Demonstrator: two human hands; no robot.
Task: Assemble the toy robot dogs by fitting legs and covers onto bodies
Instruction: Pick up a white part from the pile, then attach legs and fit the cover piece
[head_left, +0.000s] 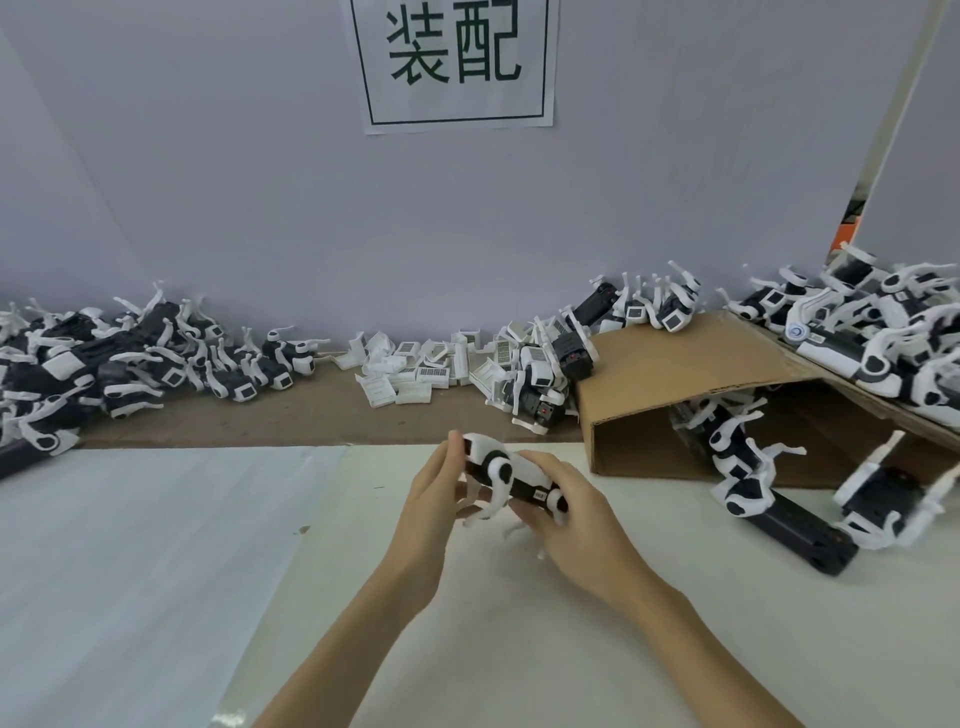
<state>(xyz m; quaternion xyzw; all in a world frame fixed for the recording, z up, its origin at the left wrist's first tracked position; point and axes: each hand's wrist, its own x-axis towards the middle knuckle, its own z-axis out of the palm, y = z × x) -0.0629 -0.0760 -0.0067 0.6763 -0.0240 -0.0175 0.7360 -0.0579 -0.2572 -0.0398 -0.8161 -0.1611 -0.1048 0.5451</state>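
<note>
One toy robot dog (511, 480) is held just above the bench (571, 623), in the near middle. The left hand (434, 486) has its fingers flat against the head end. The right hand (563, 499) curls its grip round the back end. This dog has white legs and a white cover on, so it looks almost done. Many more wait. A pile of dogs (124, 358) lies far left. Loose white covers (415, 364) lie far middle. A cardboard box (691, 384) sits right, and dogs spill from it close to the hands.
</note>
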